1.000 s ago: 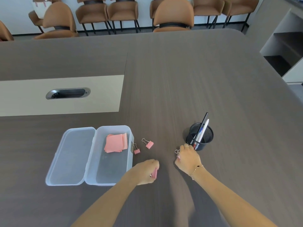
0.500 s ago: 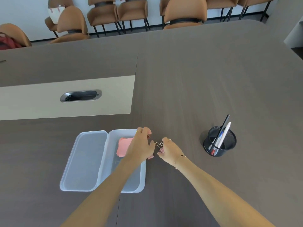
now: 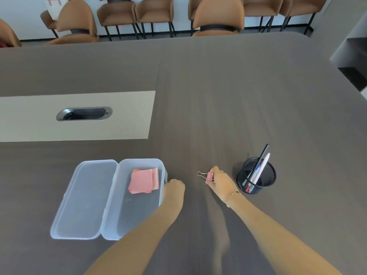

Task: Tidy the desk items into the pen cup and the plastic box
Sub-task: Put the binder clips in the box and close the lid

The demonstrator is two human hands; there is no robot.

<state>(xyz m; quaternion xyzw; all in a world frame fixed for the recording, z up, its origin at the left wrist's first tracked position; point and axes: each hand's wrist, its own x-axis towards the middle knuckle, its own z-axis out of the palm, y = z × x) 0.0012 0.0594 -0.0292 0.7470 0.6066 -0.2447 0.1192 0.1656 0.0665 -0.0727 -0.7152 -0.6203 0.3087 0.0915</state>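
A clear plastic box (image 3: 139,217) lies open on the dark table, its lid (image 3: 85,197) flat to the left. Pink sticky notes (image 3: 144,180) rest in its far end. My left hand (image 3: 174,189) is a closed fist against the box's right wall. A bit of silver wire shows at its left edge, so it seems to hold a binder clip. My right hand (image 3: 221,182) pinches a pink binder clip (image 3: 208,176) just above the table, left of the black mesh pen cup (image 3: 267,180). Pens (image 3: 260,165) stand in the cup.
A beige panel with a metal cable slot (image 3: 84,114) lies at the far left. Brown chairs (image 3: 217,14) line the table's far edge. A grey shelf unit (image 3: 353,56) stands beyond the right edge.
My right hand has moved right toward the cup with a clip in it. My left hand has drawn back to the box's right wall. The two clips beside the box are no longer on the table.
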